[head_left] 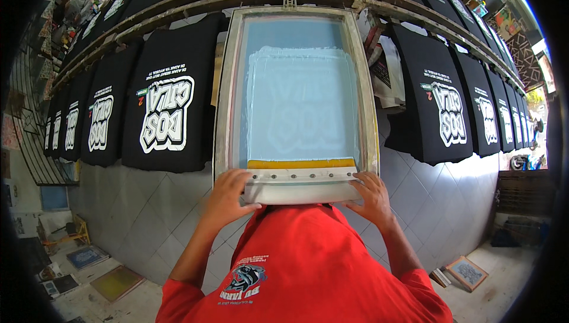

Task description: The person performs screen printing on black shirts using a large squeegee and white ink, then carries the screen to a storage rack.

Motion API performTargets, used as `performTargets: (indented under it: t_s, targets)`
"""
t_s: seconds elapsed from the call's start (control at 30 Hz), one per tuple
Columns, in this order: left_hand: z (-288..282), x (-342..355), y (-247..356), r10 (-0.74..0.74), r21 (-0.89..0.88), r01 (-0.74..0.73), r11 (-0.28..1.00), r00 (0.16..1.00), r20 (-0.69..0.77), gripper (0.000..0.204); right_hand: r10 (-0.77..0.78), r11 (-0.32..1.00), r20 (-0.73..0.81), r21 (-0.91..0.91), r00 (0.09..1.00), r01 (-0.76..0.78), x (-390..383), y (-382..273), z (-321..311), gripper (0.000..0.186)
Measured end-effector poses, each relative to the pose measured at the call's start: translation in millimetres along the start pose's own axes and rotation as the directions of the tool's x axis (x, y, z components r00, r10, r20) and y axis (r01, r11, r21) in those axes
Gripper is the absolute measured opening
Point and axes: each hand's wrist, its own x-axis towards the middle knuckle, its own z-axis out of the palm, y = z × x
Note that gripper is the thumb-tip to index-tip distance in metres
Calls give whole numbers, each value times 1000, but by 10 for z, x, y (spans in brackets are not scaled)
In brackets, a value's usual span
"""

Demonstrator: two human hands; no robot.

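Note:
A long screen-printing frame (pixel 365 86) lies in front of me, its blue mesh coated with pale ink. Faint lettering shows through the ink. Across the near end of the mesh rests a squeegee (pixel 301 174) with a yellow blade and a pale, bolted holder. My left hand (pixel 228 195) grips its left end, fingers on top and thumb at the near edge. At the opposite end, my right hand (pixel 373 197) holds it the same way. Both hands also lie over the frame's near corners, so exact finger contact is partly hidden. Whatever lies under the frame is mostly hidden.
Black printed T-shirts hang in rows to the left (pixel 163 109) and right (pixel 438 103). Behind the frame runs a long rail (pixel 195 8), with a hinge clamp (pixel 289 4) at the frame's far end. Smaller screens (pixel 117 282) lie on the floor.

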Motion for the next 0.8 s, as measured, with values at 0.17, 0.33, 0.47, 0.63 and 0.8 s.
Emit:
performTargets:
  t_s: [0.17,0.33,0.47,0.63,0.8]
  targets:
    - [90,181,-90,135,46,-159,986,935,327,55,-53,996,75,-66,996,58,34,148,92,53]
    - [-110,445,-52,145,6,-155,988,938,315,49,-31,999,56,10,998,30,322,163,-145,47]
    - [-64,802,-43,89,49,-114,992,930,357,40,47,998,-17,-36,999,-48,655,149,-193,41]
    - [-316,1536,-243,-22,108,-17,994,937,349,25,112,992,85,-71,990,-106,1352,544,-410,36]
    - [-222,2803,-747,224,183,-192,964,959,-176,18,-88,981,-268,-189,959,37,2656,1322,-353,41]
